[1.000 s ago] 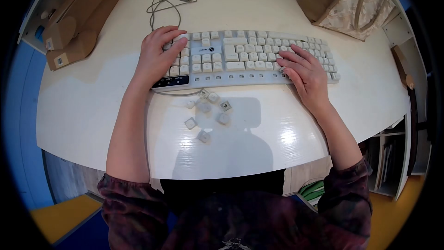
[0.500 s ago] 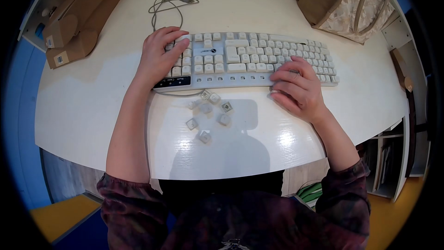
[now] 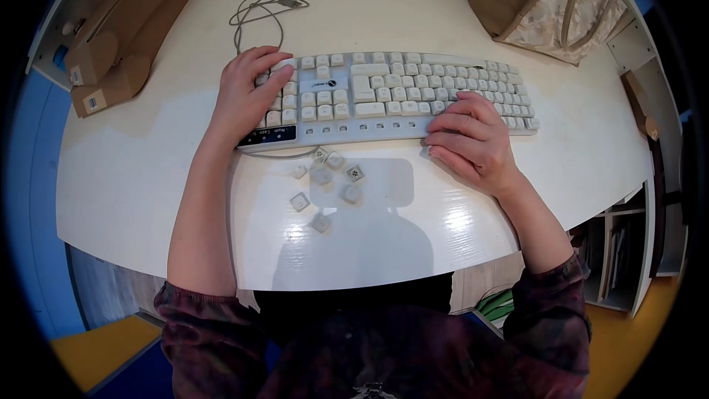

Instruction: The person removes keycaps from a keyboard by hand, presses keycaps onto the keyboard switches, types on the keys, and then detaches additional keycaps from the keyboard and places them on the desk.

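A white computer keyboard [image 3: 384, 133] lies across the table with its number pad on the left and its printing upside down to me. Along the near edge one row has no keycaps, and small square switch openings show. My left hand [image 3: 247, 92] grips the keyboard's left end, thumb on top and fingers bent over the far corner. Over the right half of the near edge, my right hand [image 3: 473, 137] has curled fingers on the keys and its thumb at the front edge; the palm side is hidden. Several loose keycaps [image 3: 351, 193] lie in front of the keyboard, some turned over.
A coiled grey USB cable [image 3: 258, 11] lies behind the keyboard. Brown cardboard pieces [image 3: 122, 66] stand at the far left. A patterned bag [image 3: 543, 11] sits at the back right. The white table's [image 3: 473, 266] curved front edge is close to my body.
The view has shifted slightly, so the keyboard and keycaps appear a little further left. Fingers of my right hand look closer together. Both hands stay at the keyboard.
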Tool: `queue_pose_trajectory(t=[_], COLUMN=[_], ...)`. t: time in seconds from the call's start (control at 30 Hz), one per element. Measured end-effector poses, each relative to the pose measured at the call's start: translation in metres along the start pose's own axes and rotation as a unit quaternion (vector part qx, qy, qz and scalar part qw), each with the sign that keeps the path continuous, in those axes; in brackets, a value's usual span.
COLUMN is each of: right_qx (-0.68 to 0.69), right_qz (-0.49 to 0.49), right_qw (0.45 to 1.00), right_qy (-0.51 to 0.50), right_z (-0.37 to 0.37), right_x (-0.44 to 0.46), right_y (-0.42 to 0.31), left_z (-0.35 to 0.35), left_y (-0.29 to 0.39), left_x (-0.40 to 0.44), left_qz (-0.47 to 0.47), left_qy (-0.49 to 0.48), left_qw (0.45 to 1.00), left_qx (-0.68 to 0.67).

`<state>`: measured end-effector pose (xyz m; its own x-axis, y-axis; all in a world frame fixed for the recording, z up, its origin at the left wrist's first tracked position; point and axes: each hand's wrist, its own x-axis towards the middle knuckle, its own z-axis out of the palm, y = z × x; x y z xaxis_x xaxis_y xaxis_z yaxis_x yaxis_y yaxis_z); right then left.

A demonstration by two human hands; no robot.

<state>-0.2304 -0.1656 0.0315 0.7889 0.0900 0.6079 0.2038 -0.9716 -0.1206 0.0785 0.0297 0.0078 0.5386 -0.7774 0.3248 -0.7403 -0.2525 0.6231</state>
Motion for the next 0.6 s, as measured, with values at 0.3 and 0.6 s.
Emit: queue_pose_trajectory(t=[0.3,0.6], right_qx=[0.059,0.055], right_qz=[0.206,0.182], right_qw=[0.976,0.98], right_qy=[0.04,-0.057], right_z=[-0.011,-0.017], right_x=[-0.006,-0.012], right_y=[0.016,0.026], left_z=[-0.001,-0.002], left_y=[0.004,0.004], left_x=[-0.001,-0.002], left_qz=[-0.017,-0.025], left_qy=[-0.008,-0.009], left_qw=[1.0,1.0], left_qx=[-0.001,-0.003])
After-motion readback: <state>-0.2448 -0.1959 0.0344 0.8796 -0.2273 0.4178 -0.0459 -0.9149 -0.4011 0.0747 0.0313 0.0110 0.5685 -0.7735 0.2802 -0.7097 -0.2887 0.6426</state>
